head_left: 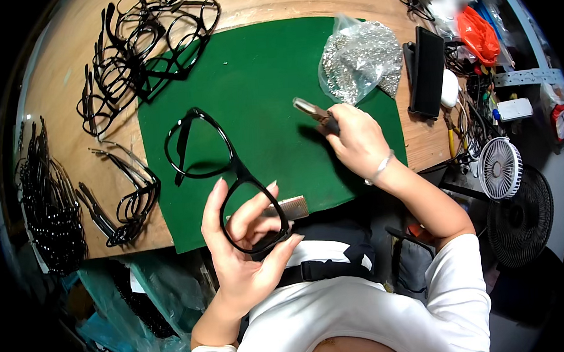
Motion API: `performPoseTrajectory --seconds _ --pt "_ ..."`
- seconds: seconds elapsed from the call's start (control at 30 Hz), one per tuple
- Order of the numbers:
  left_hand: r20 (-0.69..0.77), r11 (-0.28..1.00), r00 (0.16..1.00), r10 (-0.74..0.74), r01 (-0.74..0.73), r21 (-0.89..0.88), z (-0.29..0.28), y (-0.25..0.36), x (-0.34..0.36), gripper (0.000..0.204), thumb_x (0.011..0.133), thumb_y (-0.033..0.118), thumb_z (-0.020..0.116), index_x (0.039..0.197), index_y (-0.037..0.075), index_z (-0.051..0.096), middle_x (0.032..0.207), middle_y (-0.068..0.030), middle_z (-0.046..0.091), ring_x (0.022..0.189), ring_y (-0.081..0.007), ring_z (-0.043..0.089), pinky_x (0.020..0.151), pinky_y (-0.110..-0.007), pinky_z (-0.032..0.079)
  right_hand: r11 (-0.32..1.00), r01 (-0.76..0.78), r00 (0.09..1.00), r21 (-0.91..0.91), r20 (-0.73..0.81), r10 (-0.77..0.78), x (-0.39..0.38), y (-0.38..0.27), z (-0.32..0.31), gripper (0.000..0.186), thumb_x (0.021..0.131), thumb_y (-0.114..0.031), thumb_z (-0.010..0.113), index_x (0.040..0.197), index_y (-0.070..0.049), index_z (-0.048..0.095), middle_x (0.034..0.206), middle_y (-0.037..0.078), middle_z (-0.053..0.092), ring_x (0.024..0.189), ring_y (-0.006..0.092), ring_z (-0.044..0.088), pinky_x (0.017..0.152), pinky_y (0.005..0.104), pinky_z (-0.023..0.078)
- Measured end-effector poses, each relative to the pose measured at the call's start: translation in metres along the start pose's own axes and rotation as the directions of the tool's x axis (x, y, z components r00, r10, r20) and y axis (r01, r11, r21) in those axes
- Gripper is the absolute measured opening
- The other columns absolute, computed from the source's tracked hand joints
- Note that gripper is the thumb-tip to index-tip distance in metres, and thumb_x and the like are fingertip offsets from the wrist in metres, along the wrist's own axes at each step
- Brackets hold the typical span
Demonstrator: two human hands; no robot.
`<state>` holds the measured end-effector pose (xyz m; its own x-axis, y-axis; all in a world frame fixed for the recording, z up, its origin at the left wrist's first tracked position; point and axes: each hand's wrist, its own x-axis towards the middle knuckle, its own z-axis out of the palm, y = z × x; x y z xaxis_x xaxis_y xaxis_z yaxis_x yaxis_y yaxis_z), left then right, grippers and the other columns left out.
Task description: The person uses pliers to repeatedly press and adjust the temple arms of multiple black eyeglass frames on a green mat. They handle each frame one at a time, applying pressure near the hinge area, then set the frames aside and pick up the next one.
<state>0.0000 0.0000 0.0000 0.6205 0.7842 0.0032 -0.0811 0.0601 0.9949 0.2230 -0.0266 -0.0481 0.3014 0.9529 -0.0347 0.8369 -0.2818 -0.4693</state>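
Note:
My left hand (248,265) grips the lower rim of a black eyeglass frame (241,171), holding it tilted above a green mat (271,63). One temple arm folds behind the far rim. I cannot see lenses for certain. In my right hand (359,141), closed around it, is a pair of pliers (317,114) with metal jaws pointing up and left, apart from the frame. Near the mat's front edge, partly behind the frame and my left fingers, lies a small metal block (294,207). A clear plastic bag of small silvery parts (358,56) rests beyond my right hand.
Tangled black eyeglass frames (141,50) pile up at the far left. Several more frames (132,204) and a bundle of black temple arms (50,205) lie nearer. To the right are a black phone (426,72), a white mouse (449,88), cables and a small white fan (499,168).

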Motion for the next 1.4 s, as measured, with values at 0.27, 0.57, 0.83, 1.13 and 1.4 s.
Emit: performPoseTrajectory --seconds 0.27,0.57,0.83,1.13,1.4 --pt "-0.139 0.956 0.972 0.191 -0.152 0.253 0.013 -0.004 0.011 0.085 0.066 -0.012 0.061 0.131 0.002 0.008 0.119 -0.0201 0.045 0.086 -0.0165 0.056 0.076 -0.025 0.048 0.659 0.044 0.99 0.751 0.057 -0.131 -0.037 -0.081 -0.025 0.013 0.075 -0.007 0.062 0.081 -0.001 0.053 0.073 0.009 0.054 0.063 0.019 0.055 0.056 0.0276 0.045" --pt "-0.117 0.964 0.983 0.144 -0.113 0.239 0.016 -0.003 0.008 0.082 0.069 -0.011 0.06 0.131 0.002 0.008 0.118 -0.0201 0.046 0.093 -0.0188 0.054 0.08 -0.027 0.048 0.069 -0.607 0.786 0.792 0.611 -0.097 -0.036 -0.08 -0.034 0.021 0.081 -0.022 0.061 0.084 -0.004 0.05 0.076 -0.001 0.051 0.069 0.0045 0.044 0.063 0.0201 0.038" --pt "0.022 0.994 0.998 -0.055 0.057 -0.089 0.007 0.01 0.011 0.082 0.073 -0.009 0.058 0.132 0.006 0.002 0.121 -0.0202 0.044 0.101 -0.0219 0.054 0.086 -0.032 0.046 0.251 -0.543 0.798 0.801 0.586 -0.143 -0.035 -0.08 -0.041 0.019 0.083 -0.021 0.059 0.079 -0.005 0.048 0.076 -0.003 0.047 0.071 0.0045 0.041 0.064 0.0193 0.036" --pt "0.032 0.975 0.992 -0.124 0.128 -0.181 0.004 0.018 0.007 0.081 0.07 -0.011 0.058 0.13 0.002 0.005 0.12 -0.0189 0.046 0.104 -0.021 0.051 0.089 -0.033 0.044 0.21 -0.524 0.803 0.825 0.561 -0.201 -0.04 -0.079 -0.034 0.02 0.083 -0.021 0.059 0.077 -0.006 0.046 0.074 -0.002 0.047 0.07 0.0051 0.041 0.064 0.0205 0.037" --pt "0.082 0.944 0.976 -0.2 0.215 -0.251 -0.01 0.04 0.005 0.082 0.073 -0.009 0.058 0.131 0.005 0.001 0.122 -0.0218 0.044 0.106 -0.0221 0.051 0.088 -0.032 0.044 0.228 -0.56 0.766 0.796 0.603 -0.223 -0.037 -0.08 -0.06 0.015 0.083 -0.017 0.057 0.087 -0.004 0.051 0.076 -0.003 0.049 0.071 0.0048 0.044 0.066 0.0203 0.038"
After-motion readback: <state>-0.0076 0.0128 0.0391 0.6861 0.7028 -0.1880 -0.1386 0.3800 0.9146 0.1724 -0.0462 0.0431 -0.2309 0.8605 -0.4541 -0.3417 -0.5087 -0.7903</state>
